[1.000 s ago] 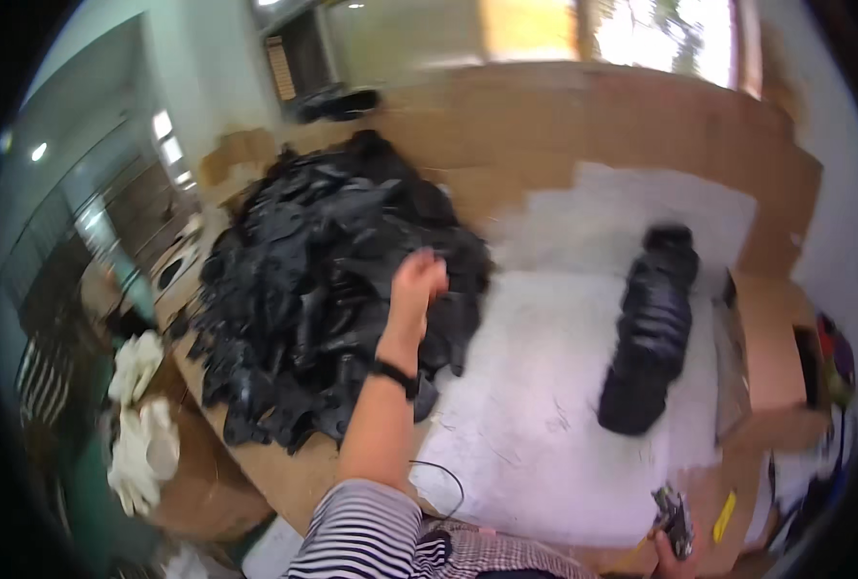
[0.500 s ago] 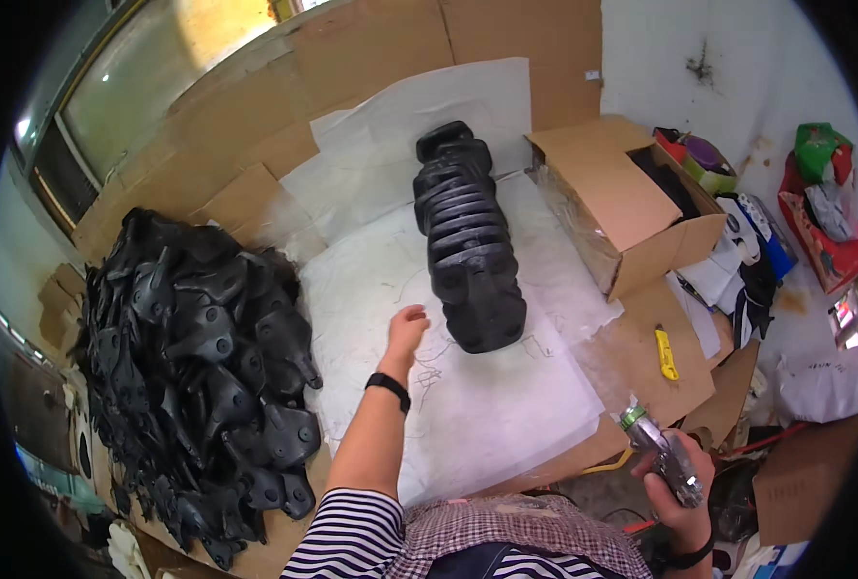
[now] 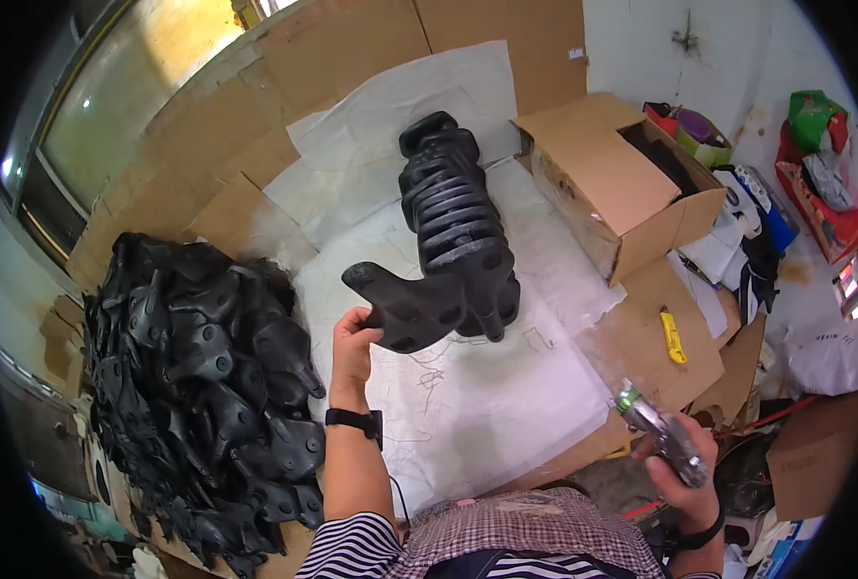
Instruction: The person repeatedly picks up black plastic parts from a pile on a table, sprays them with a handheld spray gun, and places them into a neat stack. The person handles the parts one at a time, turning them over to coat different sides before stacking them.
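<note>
My left hand is closed on the near-left end of a black moulded part. That part sticks out leftward from the near end of a long row of similar dark parts, overlapping it; whether it is fully apart from the row I cannot tell. The row lies on white paper sheets. At the lower right, my right hand is wrapped round a metal spray gun with a green ring near its nozzle, which points up and left, toward the paper.
A large heap of black moulded parts lies to the left. An opened cardboard box stands at the back right, with a yellow utility knife nearer me on cardboard. Upright cardboard sheets line the back. A red bag lies far right.
My left hand, empty before, has moved left and now grips a black part swung out leftward from the row's near end. My right hand still holds the spray gun. The view has shifted slightly.
</note>
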`<state>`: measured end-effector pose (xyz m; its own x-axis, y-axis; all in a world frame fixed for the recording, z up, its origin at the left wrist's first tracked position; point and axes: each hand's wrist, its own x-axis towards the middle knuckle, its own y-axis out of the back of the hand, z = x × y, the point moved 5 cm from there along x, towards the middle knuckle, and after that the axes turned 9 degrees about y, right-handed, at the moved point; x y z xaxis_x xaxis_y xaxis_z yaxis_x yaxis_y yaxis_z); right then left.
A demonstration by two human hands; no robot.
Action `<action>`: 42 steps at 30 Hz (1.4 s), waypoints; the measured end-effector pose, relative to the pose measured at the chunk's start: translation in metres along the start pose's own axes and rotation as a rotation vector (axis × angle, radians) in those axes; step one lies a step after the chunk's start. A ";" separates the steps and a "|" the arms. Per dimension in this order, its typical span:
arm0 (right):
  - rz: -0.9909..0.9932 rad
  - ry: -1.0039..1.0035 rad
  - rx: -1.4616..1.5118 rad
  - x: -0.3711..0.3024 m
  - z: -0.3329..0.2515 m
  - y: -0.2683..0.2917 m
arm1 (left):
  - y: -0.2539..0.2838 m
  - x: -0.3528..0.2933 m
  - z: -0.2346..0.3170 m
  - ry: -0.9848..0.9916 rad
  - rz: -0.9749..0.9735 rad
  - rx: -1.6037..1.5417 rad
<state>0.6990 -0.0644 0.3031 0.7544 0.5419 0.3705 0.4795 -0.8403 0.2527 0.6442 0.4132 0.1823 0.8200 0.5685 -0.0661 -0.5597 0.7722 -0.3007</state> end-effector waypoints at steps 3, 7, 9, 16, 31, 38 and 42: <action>-0.027 -0.048 0.018 -0.007 0.008 0.000 | 0.003 0.023 -0.013 0.050 -0.088 0.026; -0.137 -0.282 -0.038 -0.025 0.054 -0.009 | -0.054 0.065 -0.056 -0.043 -0.010 0.129; -0.179 -0.330 -0.033 -0.029 0.065 -0.013 | -0.065 0.074 -0.071 0.006 0.000 0.191; -0.030 -0.055 0.005 0.005 0.003 0.002 | -0.027 -0.002 0.014 -0.113 -0.037 -0.012; -0.073 -0.278 -0.008 -0.028 0.046 0.002 | -0.087 0.072 -0.094 0.166 -0.104 0.489; -0.217 -0.300 -0.074 -0.031 0.054 -0.004 | -0.116 0.033 -0.088 0.193 -0.202 0.441; -0.156 -0.238 -0.102 -0.024 0.055 -0.004 | -0.086 -0.009 -0.033 0.061 -0.127 0.407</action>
<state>0.7035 -0.0746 0.2438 0.7646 0.6361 0.1032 0.5596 -0.7348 0.3833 0.6892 0.3325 0.1777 0.8840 0.4538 -0.1122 -0.4459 0.8907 0.0890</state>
